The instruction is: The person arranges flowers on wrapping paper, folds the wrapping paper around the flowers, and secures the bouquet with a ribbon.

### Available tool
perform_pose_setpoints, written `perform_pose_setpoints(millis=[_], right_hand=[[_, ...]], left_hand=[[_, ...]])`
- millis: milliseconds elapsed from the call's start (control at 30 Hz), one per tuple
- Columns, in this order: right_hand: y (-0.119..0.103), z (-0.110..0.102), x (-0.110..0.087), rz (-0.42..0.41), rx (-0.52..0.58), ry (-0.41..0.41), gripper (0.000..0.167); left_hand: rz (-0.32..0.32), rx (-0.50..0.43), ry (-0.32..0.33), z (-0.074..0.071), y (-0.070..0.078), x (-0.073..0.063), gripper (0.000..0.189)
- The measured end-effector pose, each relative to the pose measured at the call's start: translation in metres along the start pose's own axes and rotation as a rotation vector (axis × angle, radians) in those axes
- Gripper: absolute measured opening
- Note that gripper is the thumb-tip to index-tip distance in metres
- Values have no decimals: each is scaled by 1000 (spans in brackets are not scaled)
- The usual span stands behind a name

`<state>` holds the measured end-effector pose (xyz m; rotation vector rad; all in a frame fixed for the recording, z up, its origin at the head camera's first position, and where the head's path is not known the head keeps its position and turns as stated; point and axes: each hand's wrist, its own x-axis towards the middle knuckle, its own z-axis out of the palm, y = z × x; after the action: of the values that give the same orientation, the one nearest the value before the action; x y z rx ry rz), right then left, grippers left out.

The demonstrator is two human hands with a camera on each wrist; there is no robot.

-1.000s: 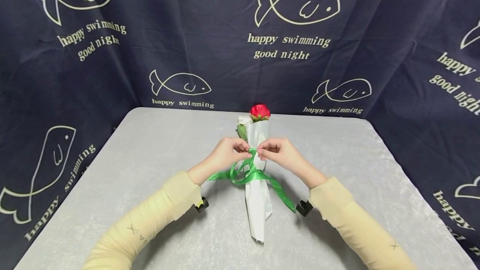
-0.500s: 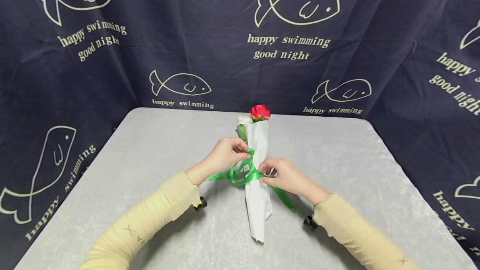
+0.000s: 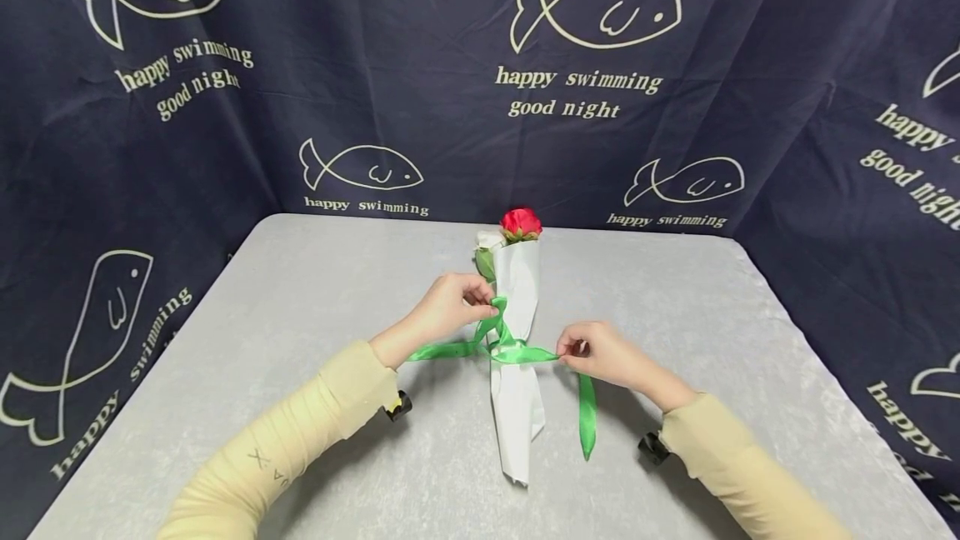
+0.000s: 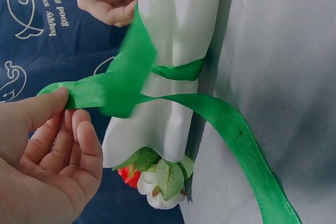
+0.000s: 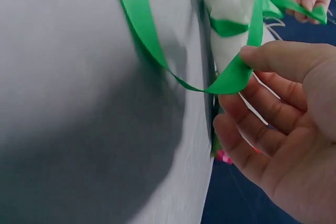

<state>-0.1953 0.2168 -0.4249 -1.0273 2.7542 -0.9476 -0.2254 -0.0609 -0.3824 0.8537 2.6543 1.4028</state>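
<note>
A bouquet in white wrapping paper (image 3: pixel 513 423) lies on the grey table, with a red rose (image 3: pixel 521 224) and a white rose (image 3: pixel 490 239) at its far end. Green ribbon (image 3: pixel 517 353) circles the wrapping at its middle. My left hand (image 3: pixel 450 307) pinches a folded loop of the ribbon between thumb and fingers, just left of the paper. Off to the right, my right hand (image 3: pixel 607 354) pinches another stretch of ribbon (image 5: pixel 234 77) between thumb and forefinger, drawn out sideways. From those fingers a loose tail (image 3: pixel 587 419) hangs down. Another tail (image 4: pixel 247 150) trails leftward over the table.
The grey cloth-covered table (image 3: pixel 337 457) extends around the bouquet. A dark blue curtain (image 3: pixel 465 48) with fish drawings and lettering hangs behind and at both sides. Black wrist devices (image 3: pixel 399 407) show under both sleeves.
My right hand left the loop near the left hand, moved down to the ribbon at the wrap, then drew a stretch out to the right. My left hand stays nearly still, holding its loop.
</note>
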Motion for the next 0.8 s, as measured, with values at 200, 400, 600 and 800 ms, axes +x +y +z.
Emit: perform_pose_setpoints(millis=[200, 400, 600, 800], right_hand=[[8, -9, -7, 48, -82, -30, 15], [10, -14, -9, 89, -154, -53, 17], [0, -14, -5, 102, -168, -44, 19], [-20, -4, 9, -9, -174, 64, 19]], left_hand=[[22, 19, -5, -1, -2, -1, 8], [0, -22, -32, -2, -2, -3, 8], [-68, -116, -85, -3, -1, -6, 6], [-82, -144, -106, -2, 1, -8, 4]])
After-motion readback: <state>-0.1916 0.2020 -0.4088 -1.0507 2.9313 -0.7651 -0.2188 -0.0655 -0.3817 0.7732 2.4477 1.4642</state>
